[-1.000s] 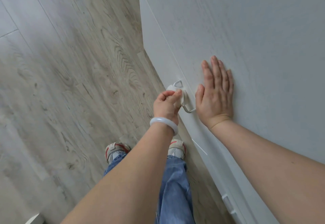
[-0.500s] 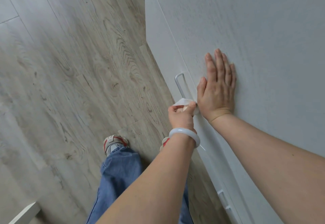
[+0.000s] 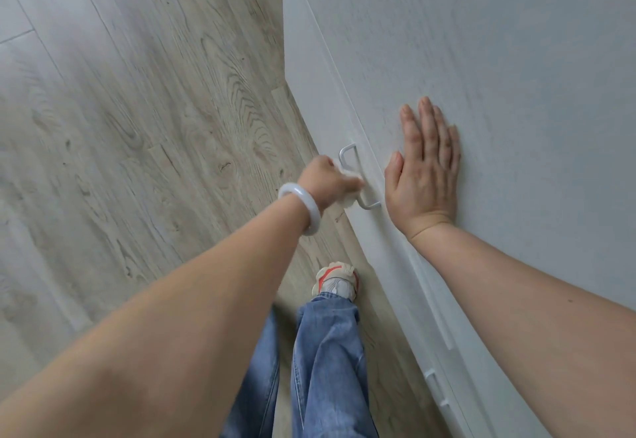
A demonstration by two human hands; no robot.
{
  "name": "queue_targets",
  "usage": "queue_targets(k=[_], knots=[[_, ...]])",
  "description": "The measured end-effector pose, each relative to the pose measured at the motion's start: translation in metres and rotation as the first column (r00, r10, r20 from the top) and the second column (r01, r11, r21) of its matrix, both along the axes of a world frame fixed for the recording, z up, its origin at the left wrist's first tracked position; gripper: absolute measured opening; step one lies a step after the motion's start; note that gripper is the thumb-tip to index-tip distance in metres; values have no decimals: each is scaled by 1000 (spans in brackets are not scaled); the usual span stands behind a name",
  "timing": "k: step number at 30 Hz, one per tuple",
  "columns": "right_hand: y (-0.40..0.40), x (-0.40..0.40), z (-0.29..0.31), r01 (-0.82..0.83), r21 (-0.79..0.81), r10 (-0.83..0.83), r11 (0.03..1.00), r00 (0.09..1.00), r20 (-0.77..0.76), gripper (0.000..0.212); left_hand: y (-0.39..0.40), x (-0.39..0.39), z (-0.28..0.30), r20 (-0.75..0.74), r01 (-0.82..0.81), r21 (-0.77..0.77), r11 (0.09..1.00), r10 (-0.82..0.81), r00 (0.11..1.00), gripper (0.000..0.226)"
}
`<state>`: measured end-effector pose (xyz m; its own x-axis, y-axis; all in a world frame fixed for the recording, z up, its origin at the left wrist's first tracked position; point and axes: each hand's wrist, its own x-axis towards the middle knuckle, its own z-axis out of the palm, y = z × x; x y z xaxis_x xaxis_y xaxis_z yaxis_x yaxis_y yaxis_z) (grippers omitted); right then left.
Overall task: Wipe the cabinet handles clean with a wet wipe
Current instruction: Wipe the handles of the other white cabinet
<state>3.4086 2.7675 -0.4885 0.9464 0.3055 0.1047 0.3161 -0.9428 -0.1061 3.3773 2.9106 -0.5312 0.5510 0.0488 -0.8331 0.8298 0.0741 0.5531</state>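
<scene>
Gripping: the left hand [image 3: 328, 179] is clamping the wet wipe [image 3: 351, 196] around the middle of the handle [image 3: 358, 179], fingers curled over the bar, with white folds of wipe showing below the fist and a scrap at its top edge.
Sliding: half a second ago the wipe was bunched at the bar's lower end, close to the right thumb; now it is sitting mid-bar, so the stroke is travelling back up toward 12 o'clock (a second ago it was near the top, so this looks like a back-and-forth rub).
Showing: the handle's upper bend at 1 o'clock of the fist and its lower leg at 5 o'clock are both poking out bare.
Bracing: the right hand [image 3: 425, 165] is lying flat and spread on the cabinet [image 3: 516, 93] top at 3 o'clock of the handle, holding nothing, and has kept its place through all three pictures.
Wearing: a pale bangle [image 3: 301, 208] is circling the left wrist at 7 o'clock of the fist.
Waiting: more handles [image 3: 434, 384] are lining the cabinet front toward 5 o'clock, apparently untouched.
Standing: jeans and one sneaker [image 3: 335, 281] are on the wood floor [image 3: 137, 127] at 6 o'clock.
Judging: this handle seems nearly covered; the bends and the remaining handles are probably still to do.
</scene>
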Motion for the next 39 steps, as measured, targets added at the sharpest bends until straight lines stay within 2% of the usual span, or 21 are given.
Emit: queue_targets(k=[2,4,6,8,10,14,17,20,23,26,28,33,35,37,39], knots=[[0,0,0,2,1,-2,1000,1000,1,60,2,3,7,1,-121,-24,992,121,993,19],[0,0,1,3,5,-3,1000,1000,3,60,-13,-8,12,-28,-203,-55,978,202,979,11],[0,0,1,5,1,-5,1000,1000,7,61,-33,-25,10,-66,-214,-70,974,210,976,14],[0,0,1,6,0,-6,1000,1000,4,61,-43,-31,8,-98,-263,-81,962,254,962,31],[0,0,1,5,2,-5,1000,1000,8,61,-34,-25,6,-87,-237,-59,970,232,969,48],[0,0,1,-4,10,4,1000,1000,3,60,-10,-6,7,-29,-299,-20,954,298,954,21],[0,1,1,2,7,-2,1000,1000,3,61,-29,-17,15,-81,-306,-30,952,303,950,13],[0,1,1,4,0,-4,1000,1000,-2,61,-45,-35,20,-130,-320,-63,945,310,942,16],[0,0,1,1,0,-1,1000,1000,2,61,-31,-24,20,-89,-326,-28,945,322,942,26],[0,1,2,-1,7,1,1000,1000,-2,61,0,5,24,-17,-380,10,925,380,925,26],[0,0,1,-3,6,3,1000,1000,-3,61,15,19,27,40,-324,59,944,322,946,23],[0,1,2,-1,5,1,1000,1000,-9,61,19,29,37,104,-40,208,977,19,994,23],[0,1,2,-3,6,3,1000,1000,-5,61,15,28,39,95,7,185,983,-25,995,21],[0,1,2,-6,9,6,1000,1000,0,61,13,27,40,59,-111,87,990,106,993,31],[0,0,1,-6,9,6,1000,1000,3,60,12,24,41,-9,-333,-47,942,333,943,32]])
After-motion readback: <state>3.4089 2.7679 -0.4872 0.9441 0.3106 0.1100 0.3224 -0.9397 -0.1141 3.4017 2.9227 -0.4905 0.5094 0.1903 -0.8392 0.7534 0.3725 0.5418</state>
